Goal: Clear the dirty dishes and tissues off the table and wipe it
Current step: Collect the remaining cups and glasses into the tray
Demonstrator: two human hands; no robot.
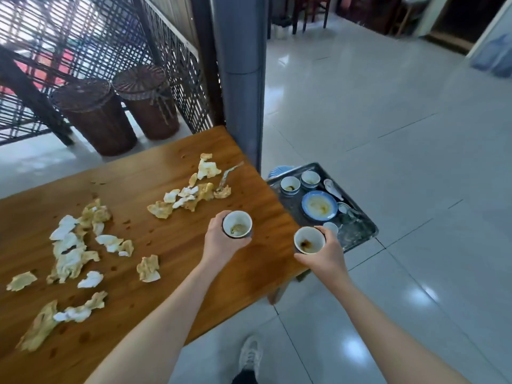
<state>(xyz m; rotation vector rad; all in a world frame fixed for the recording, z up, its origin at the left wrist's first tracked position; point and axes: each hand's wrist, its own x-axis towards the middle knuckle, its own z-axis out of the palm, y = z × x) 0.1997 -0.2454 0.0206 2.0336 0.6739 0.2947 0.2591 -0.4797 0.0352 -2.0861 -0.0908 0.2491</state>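
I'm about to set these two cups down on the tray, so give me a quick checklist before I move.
1. Left hand grips the left cup: ok.
2. Right hand grips the right cup: ok.
3. Both cups upright: ok.
4. Bare spot on the tray: ok, at its near corner.
5. Tray's support steady: cannot tell.
6. Tissues cleared off the table: not ok.

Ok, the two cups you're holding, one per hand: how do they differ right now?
The left cup, gripped by the left hand, is over the wooden table; the right cup, gripped by the right hand, is past the table's edge, near the tray. The left cup holds pale greenish dregs; the right cup a dark brown stain. Both are upright, white inside, dark outside.
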